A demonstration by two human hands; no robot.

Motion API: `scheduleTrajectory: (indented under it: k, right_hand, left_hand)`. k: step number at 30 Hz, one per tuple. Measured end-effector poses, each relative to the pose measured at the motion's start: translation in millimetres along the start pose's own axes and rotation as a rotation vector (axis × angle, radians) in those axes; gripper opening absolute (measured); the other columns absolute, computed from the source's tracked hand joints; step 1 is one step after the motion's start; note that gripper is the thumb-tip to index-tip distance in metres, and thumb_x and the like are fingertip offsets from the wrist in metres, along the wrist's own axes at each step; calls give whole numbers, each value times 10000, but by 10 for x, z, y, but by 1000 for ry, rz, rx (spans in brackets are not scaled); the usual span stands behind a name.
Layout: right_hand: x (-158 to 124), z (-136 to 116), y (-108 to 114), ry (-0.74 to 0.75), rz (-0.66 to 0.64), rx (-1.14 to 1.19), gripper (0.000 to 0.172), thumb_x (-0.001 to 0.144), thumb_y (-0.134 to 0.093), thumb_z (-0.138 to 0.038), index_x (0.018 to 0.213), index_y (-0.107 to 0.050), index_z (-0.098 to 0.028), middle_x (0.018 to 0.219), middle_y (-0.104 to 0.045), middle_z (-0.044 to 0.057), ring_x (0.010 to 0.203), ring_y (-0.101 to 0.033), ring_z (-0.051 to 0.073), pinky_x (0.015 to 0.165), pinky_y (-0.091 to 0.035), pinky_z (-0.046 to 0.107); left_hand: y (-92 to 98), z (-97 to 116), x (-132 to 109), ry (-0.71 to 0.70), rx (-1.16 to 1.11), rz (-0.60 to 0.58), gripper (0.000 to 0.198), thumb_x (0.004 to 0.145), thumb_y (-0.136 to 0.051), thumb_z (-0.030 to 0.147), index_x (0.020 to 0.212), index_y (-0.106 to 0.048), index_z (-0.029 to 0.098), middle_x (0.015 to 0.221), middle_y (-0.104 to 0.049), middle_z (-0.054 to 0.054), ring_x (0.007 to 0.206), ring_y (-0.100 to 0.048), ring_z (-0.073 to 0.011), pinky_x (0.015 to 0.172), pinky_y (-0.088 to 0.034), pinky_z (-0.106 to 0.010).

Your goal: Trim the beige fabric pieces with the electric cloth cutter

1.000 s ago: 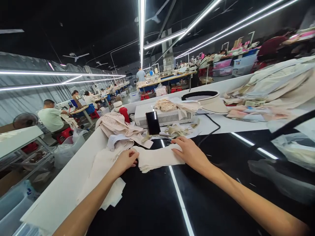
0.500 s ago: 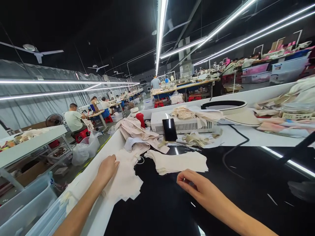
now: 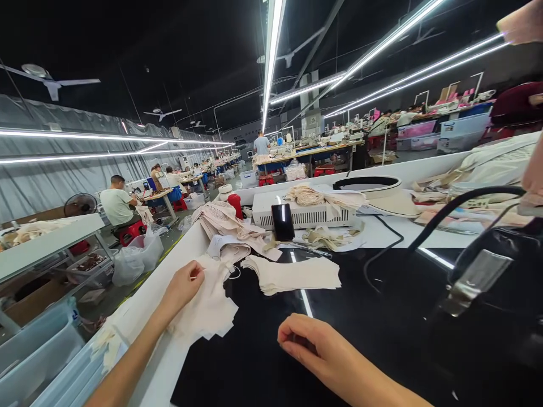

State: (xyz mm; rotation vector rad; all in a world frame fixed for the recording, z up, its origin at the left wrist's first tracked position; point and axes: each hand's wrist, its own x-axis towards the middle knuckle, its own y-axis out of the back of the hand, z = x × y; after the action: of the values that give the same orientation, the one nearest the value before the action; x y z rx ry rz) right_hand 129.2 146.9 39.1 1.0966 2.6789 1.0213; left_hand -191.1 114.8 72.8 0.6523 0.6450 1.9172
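My left hand [image 3: 185, 285] is closed in a pinch at the upper left edge of a spread pile of cream fabric pieces [image 3: 212, 305]; what it pinches is too small to name. My right hand [image 3: 307, 342] hovers over the black tabletop [image 3: 254, 362], its fingers curled together, and whether anything is between the fingertips is hidden. Beyond it lies a stack of cream strips [image 3: 297, 275]. A thin white loop [image 3: 234, 273] rests between the pile and the stack.
A phone [image 3: 283, 222] leans on a white vented box [image 3: 263, 210]. Right of them are a sun visor [image 3: 392, 200] and a black cable [image 3: 384, 254]. A metal-edged black object [image 3: 479, 277] stands at the right. A person [image 3: 116, 200] sits far left.
My right hand has moved left and nearer to me. The view has turned slightly right, and the metal-edged black object has come into view at the right.
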Motion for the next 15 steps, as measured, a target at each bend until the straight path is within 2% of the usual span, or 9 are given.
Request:
scheduleTrajectory:
  k: [2,5,6,8,10,12,15]
  right_hand:
    - [-14,-64,-56,-23,-5,34,122,890,-546,-227,823,-648,-235,841,-656,9,739,-557,170,664,-436,289]
    - [-30,-121,-206,-123,-59,219,110,871,-601,-260,919,-694,-225,895,-655,20,745,-565,160,612,-470,258]
    - [-37,-123,-268,-165,-79,320,174,866,-627,-293,1010,-696,-223,949,-653,31,751,-574,158,581,-484,244]
    - [-61,-115,-379,-235,-86,534,452,832,-703,-393,1244,-624,-227,1062,-631,57,749,-593,150,525,-502,223]
    - [-100,-114,-438,-256,-45,718,686,767,-772,-503,1351,-547,-221,1124,-613,80,763,-614,149,508,-505,212]
    - [-149,-140,-427,-270,18,859,671,738,-788,-571,1267,-607,-202,1127,-621,88,827,-622,165,531,-499,204]
    - [-211,-197,-332,-310,149,969,475,766,-778,-570,1032,-706,-183,990,-646,59,865,-582,161,590,-482,197]
  left_hand:
    - [-33,164,-110,3,-200,-80,246,905,-591,397,782,-543,190,786,-593,4,788,-612,-172,774,-529,-318]
    - [-141,402,-312,42,-482,-248,264,806,-586,458,790,-487,214,745,-563,25,706,-598,-146,696,-524,-270]
    - [-188,470,-378,62,-556,-298,276,779,-603,461,796,-474,217,740,-559,26,686,-593,-138,679,-522,-262]
    - [-288,581,-496,110,-668,-397,290,754,-630,449,805,-464,217,742,-565,21,671,-591,-132,654,-520,-251]
    - [-385,657,-591,159,-738,-488,277,754,-639,429,802,-471,213,738,-571,16,661,-591,-133,623,-516,-241]
    - [-474,698,-664,204,-776,-557,252,758,-637,405,786,-480,210,718,-561,21,644,-581,-131,589,-504,-228]
    - [-595,699,-753,259,-792,-617,223,757,-631,376,748,-484,208,680,-525,36,599,-533,-113,537,-460,-195]
